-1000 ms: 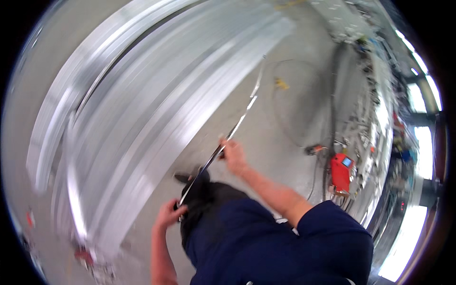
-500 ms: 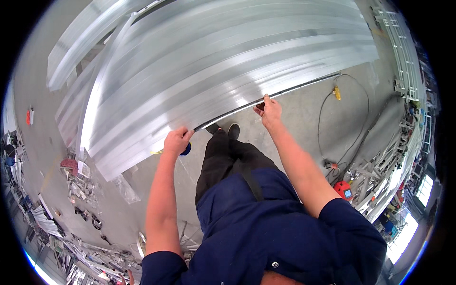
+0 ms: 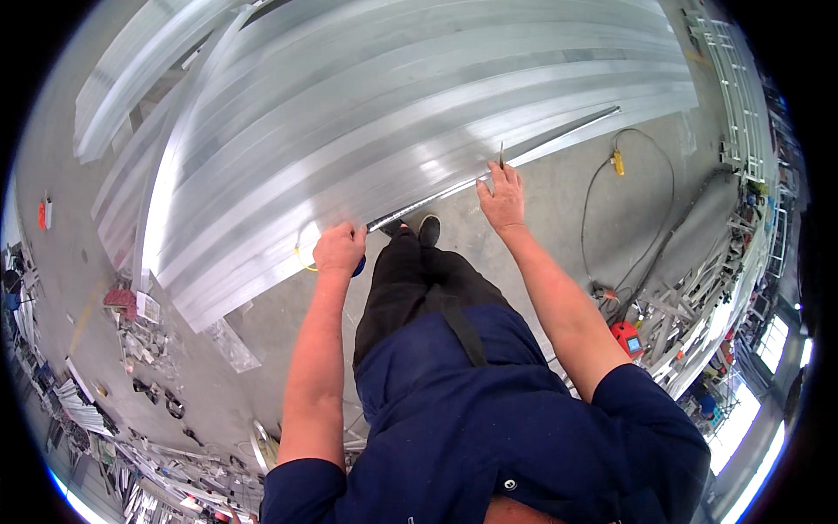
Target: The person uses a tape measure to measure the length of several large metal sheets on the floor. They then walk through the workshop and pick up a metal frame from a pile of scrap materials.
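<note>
My left hand is closed on a tape measure, whose blue case shows partly behind the fingers, with a thin yellow cord beside it. From this hand the long narrow tape blade runs to the right along the near edge of a stack of silvery metal profiles. Its far end rests over the top surface at the right. My right hand is at the blade's middle, pinching a thin, pointed, pencil-like stick that points away from me. Its fingers partly cover the blade.
A long metal bar lies across the stack's left end. On the floor at right are a looped cable with a yellow connector and a red device. Scrap metal litters the left floor; racks stand far right.
The tape blade's far end has moved from the stack's near edge onto its top. My right hand has shifted slightly, and the pointed stick now stands out beyond its fingers.
</note>
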